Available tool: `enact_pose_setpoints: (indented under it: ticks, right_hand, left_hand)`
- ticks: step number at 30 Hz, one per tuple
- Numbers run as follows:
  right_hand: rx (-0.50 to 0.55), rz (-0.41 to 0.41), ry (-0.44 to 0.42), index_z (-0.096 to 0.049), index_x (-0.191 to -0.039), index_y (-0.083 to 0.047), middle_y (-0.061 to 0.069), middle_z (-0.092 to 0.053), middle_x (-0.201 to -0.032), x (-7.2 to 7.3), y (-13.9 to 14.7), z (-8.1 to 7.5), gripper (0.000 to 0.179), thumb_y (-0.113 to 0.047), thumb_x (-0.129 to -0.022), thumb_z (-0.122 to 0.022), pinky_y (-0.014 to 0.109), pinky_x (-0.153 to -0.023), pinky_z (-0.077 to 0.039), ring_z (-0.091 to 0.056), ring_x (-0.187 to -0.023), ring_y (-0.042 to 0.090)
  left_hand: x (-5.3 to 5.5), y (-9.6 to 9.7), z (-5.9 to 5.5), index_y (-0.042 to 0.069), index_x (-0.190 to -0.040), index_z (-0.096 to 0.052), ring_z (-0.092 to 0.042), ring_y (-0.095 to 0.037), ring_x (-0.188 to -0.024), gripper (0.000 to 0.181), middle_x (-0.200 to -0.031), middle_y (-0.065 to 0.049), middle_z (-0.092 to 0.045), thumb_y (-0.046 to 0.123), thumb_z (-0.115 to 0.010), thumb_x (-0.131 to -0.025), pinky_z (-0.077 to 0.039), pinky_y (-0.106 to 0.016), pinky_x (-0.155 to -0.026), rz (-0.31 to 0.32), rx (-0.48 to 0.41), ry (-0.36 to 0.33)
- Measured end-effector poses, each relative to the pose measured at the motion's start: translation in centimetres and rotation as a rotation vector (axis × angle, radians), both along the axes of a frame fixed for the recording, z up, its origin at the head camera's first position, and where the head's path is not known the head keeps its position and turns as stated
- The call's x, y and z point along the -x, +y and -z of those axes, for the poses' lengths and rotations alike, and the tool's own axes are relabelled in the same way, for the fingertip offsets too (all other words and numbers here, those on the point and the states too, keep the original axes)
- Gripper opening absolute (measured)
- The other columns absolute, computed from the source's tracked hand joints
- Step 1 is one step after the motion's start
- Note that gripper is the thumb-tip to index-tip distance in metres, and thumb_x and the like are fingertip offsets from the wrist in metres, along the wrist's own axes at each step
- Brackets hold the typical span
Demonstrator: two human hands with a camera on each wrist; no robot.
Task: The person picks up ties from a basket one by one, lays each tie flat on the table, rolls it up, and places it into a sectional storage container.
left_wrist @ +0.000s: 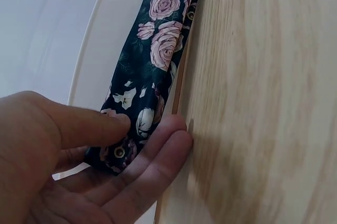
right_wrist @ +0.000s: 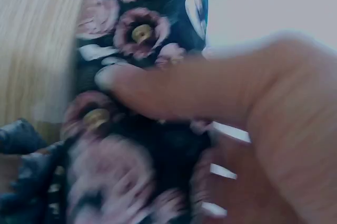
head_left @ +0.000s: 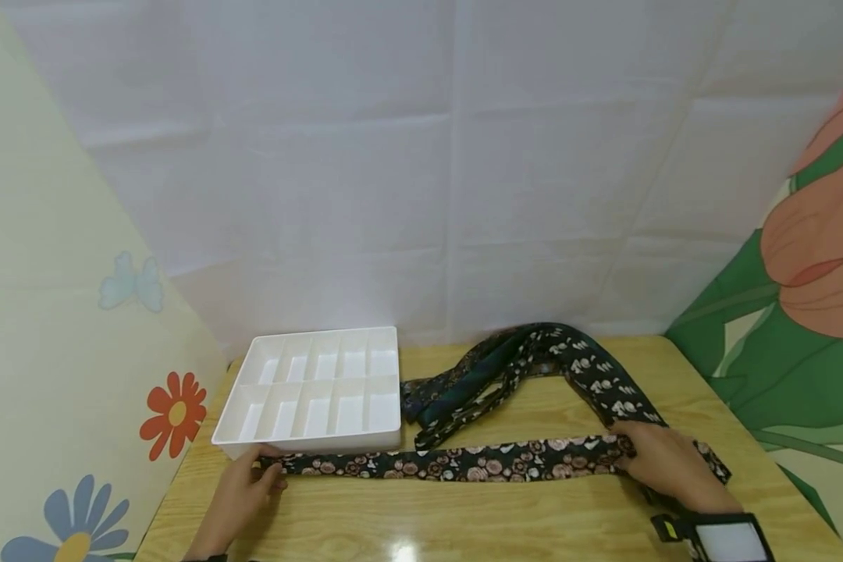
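Note:
A dark necktie (head_left: 478, 464) with pink roses stretches nearly straight across the front of the table, between both hands. My left hand (head_left: 249, 484) pinches its narrow end, just below the front left of a white divided box (head_left: 309, 445). In the left wrist view the thumb presses on top of the necktie (left_wrist: 152, 61), with the fingers beneath. My right hand (head_left: 663, 460) grips the wider part, thumb across the top in the right wrist view; a short length of the necktie emerges beyond that hand. Its fingers underneath are mostly hidden.
More dark patterned neckties (head_left: 593, 367) lie in a curved bundle behind the right hand, their ends close to the box's right side. The box has two rows of compartments. A white sheet (head_left: 421, 195) hangs behind the wooden table (head_left: 421, 519), and painted walls flank both sides.

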State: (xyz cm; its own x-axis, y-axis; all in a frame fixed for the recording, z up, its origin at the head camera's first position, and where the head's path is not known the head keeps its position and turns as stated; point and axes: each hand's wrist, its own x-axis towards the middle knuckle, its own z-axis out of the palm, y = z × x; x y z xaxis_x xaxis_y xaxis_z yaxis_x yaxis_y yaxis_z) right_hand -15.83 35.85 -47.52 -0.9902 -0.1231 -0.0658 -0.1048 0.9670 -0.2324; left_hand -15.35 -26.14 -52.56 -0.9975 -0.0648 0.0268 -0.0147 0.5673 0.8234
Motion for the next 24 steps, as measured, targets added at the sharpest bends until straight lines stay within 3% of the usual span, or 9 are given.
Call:
enact_pose_setpoints:
  ticks: [3,6,8,10,12,15,17,24]
  right_hand:
    - [-0.021,-0.036,0.258,-0.07,-0.102,-0.007,0.008,-0.071,-0.097,-0.5,0.2,0.2,0.033,-0.007,-0.077,-0.092,0.036,-0.058,-0.05,-0.066,-0.077,0.021]
    - [-0.059,-0.111,0.554,-0.057,-0.085,-0.016,-0.002,-0.056,-0.086,-0.8,0.2,0.8,0.047,0.003,-0.065,-0.095,0.029,-0.056,-0.038,-0.05,-0.072,0.011]
    - [-0.078,-0.173,0.674,-0.05,-0.08,-0.019,-0.004,-0.047,-0.083,-0.9,0.1,1.2,0.055,0.011,-0.06,-0.092,0.028,-0.059,-0.033,-0.04,-0.073,0.011]
    - [-0.089,-0.223,0.683,-0.048,-0.079,-0.02,-0.005,-0.043,-0.083,-1.0,0.1,1.5,0.056,0.017,-0.057,-0.085,0.03,-0.063,-0.031,-0.035,-0.075,0.012]
    - [-0.099,-0.233,0.6,-0.054,-0.082,-0.019,-0.005,-0.046,-0.084,-1.2,0.2,1.8,0.051,0.018,-0.059,-0.079,0.032,-0.066,-0.034,-0.037,-0.076,0.014]
    - [-0.121,-0.167,0.445,-0.063,-0.089,-0.018,-0.003,-0.056,-0.088,-1.7,0.7,1.9,0.045,0.015,-0.061,-0.077,0.039,-0.07,-0.046,-0.05,-0.079,0.019]
    - [-0.14,-0.125,0.427,-0.066,-0.091,-0.016,0.0,-0.06,-0.089,-1.9,1.2,1.9,0.044,0.014,-0.062,-0.08,0.045,-0.072,-0.049,-0.055,-0.081,0.023]
    - [-0.107,-0.171,0.791,-0.061,-0.087,-0.01,0.013,-0.058,-0.09,-2.1,2.1,2.0,0.051,0.021,-0.05,-0.079,0.051,-0.073,-0.043,-0.051,-0.082,0.034]
  left_hand:
    - [-0.2,-0.5,0.1,0.001,-0.104,-0.069,-0.069,-0.007,-0.083,0.015,-0.109,-0.015,-0.075,-0.007,-0.072,-0.091,-0.06,-0.025,-0.074,-0.006,0.101,0.055]
    - [-0.3,-0.7,0.2,0.004,-0.1,-0.07,-0.066,-0.009,-0.089,0.018,-0.105,-0.01,-0.075,-0.006,-0.075,-0.086,-0.056,-0.025,-0.078,-0.027,0.172,0.08]
    - [-0.4,-0.8,0.2,0.003,-0.099,-0.07,-0.067,-0.013,-0.093,0.013,-0.105,-0.01,-0.073,-0.003,-0.074,-0.088,-0.057,-0.025,-0.08,-0.037,0.175,0.056]
    - [-0.4,-0.9,0.2,0.002,-0.097,-0.07,-0.068,-0.017,-0.094,0.007,-0.105,-0.01,-0.072,0.002,-0.074,-0.091,-0.056,-0.026,-0.079,-0.054,0.186,0.028]
    - [-0.4,-1.0,0.0,0.001,-0.095,-0.07,-0.069,-0.022,-0.096,0.007,-0.104,-0.013,-0.071,0.004,-0.075,-0.093,-0.057,-0.027,-0.079,-0.071,0.195,0.011]
    - [-0.3,-1.4,-0.1,-0.001,-0.095,-0.068,-0.071,-0.03,-0.099,0.01,-0.103,-0.017,-0.071,0.001,-0.077,-0.092,-0.059,-0.032,-0.078,-0.112,0.189,0.005]
    - [-0.3,-1.7,-0.1,-0.002,-0.097,-0.066,-0.072,-0.035,-0.101,0.013,-0.104,-0.019,-0.071,-0.001,-0.077,-0.092,-0.06,-0.034,-0.078,-0.136,0.174,-0.004]
    - [-0.2,-2.2,-0.1,-0.001,-0.1,-0.064,-0.072,-0.038,-0.103,0.015,-0.108,-0.021,-0.073,0.001,-0.077,-0.093,-0.059,-0.034,-0.078,-0.149,0.168,-0.017]
